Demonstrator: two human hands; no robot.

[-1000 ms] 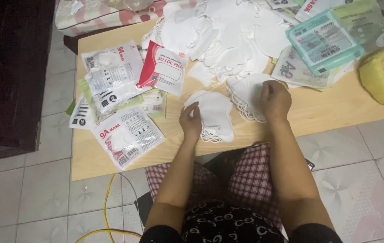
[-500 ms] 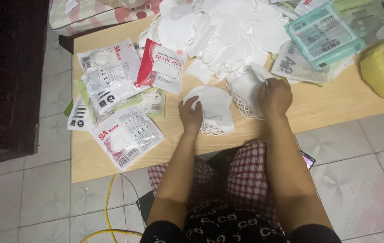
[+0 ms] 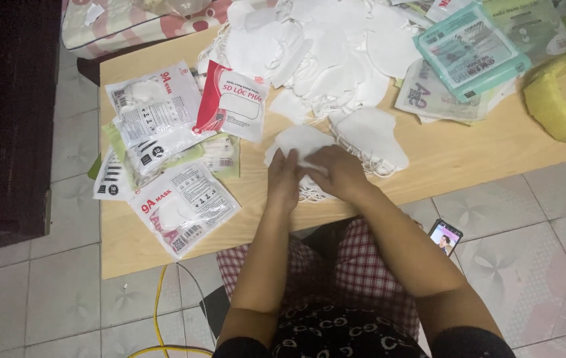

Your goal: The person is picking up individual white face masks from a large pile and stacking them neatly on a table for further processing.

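from my head view, a heap of white masks [image 3: 323, 53] crowds the far side of the worktop [image 3: 469, 152]. printed packets [image 3: 163, 126] lie to my left, a teal packet [image 3: 472, 50] and a yellow bag [image 3: 565, 99] to my right, and a phone [image 3: 445, 237] sits on the floor. my left hand [image 3: 283, 180] and right hand [image 3: 337, 174] meet, palms down, fingers grasping a folded white mask [image 3: 301, 142] at the worktop's near edge. bare wood lies to the right of my hands.
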